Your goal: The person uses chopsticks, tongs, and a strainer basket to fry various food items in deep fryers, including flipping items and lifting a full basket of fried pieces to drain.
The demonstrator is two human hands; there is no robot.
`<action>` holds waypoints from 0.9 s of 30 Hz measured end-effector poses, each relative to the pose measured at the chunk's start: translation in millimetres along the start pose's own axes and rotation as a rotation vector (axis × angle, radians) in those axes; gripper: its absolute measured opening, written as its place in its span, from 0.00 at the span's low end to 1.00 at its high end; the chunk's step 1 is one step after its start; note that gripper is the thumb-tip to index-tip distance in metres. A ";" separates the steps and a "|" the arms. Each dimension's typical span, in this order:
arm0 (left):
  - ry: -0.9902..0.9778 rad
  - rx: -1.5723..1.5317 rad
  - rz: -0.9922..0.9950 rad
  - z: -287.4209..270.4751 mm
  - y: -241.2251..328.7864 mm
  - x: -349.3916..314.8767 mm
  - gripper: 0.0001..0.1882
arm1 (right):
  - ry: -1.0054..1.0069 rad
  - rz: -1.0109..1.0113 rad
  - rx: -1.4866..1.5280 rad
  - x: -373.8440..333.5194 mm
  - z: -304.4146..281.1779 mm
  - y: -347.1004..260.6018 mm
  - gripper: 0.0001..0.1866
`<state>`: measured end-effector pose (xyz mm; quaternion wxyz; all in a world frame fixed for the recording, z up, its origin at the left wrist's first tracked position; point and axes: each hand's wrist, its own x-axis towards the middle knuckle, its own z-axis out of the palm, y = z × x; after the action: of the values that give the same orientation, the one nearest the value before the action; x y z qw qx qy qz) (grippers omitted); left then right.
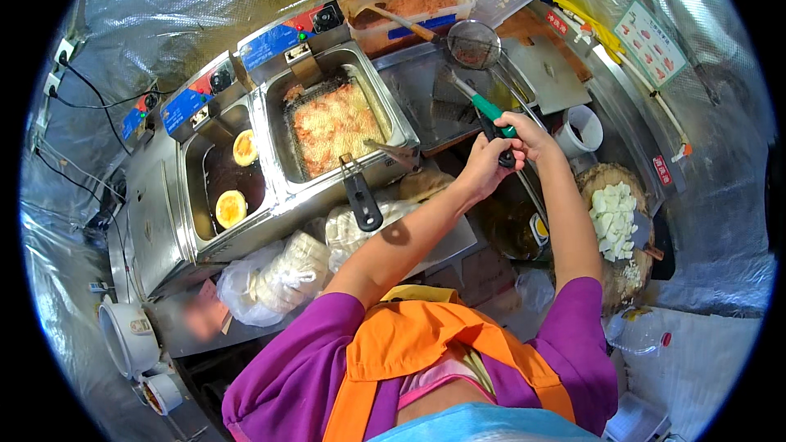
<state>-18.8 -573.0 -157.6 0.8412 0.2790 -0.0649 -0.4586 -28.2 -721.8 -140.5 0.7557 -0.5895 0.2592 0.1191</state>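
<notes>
left hand (490, 157) around black handle (508, 160), right hand (530, 137) around green handle (489, 110), grips partly hidden

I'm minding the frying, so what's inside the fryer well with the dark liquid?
Two round yellow pieces sit in the dark liquid, one farther back; anything beneath them or under the surface is hidden.

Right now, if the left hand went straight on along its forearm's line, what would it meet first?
Probably the right hand, which grips the green handle just ahead of the left hand; whether they already touch is unclear from this view.
</notes>
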 end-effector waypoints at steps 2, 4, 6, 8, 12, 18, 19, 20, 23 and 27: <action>0.034 -0.026 0.026 -5.2 2.9 15.0 0.06 | -0.085 0.041 -0.047 14.2 -11.6 -9.6 0.10; 0.093 -0.008 0.050 -1.8 6.8 22.5 0.07 | -0.082 0.038 -0.012 24.0 -15.1 -16.7 0.09; 0.126 -0.020 0.095 -5.3 8.0 33.9 0.09 | -0.023 0.064 -0.081 40.2 -21.3 -19.8 0.08; 0.094 -0.035 0.073 -18.1 11.3 45.7 0.09 | 0.004 0.088 -0.128 57.4 -27.5 -19.4 0.07; 0.115 -0.045 0.124 -25.3 1.5 45.5 0.08 | -0.002 0.158 -0.305 79.1 -27.9 -18.3 0.08; -0.104 0.070 0.012 -39.3 -10.7 31.1 0.15 | 0.066 -0.062 -0.466 110.3 -46.6 7.4 0.09; -0.105 0.060 -0.069 -38.0 -10.3 21.6 0.17 | 0.109 -0.090 -0.376 108.5 -47.6 11.0 0.09; -0.088 0.113 -0.135 -39.1 -11.4 6.8 0.18 | 0.077 -0.116 -0.395 115.6 -61.2 15.6 0.08; -0.122 0.240 -0.267 -49.2 -3.4 -49.0 0.22 | 0.071 -0.155 -0.477 105.9 -74.7 16.4 0.12; -0.022 0.305 -0.318 -80.3 20.4 -132.5 0.21 | 0.534 -0.578 -1.218 25.0 -41.7 -7.5 0.13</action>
<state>-50.1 -424.4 -194.5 0.7057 0.4045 -0.0979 -0.5734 -14.1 -766.7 -154.7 0.2055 -0.9598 0.1566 -0.1101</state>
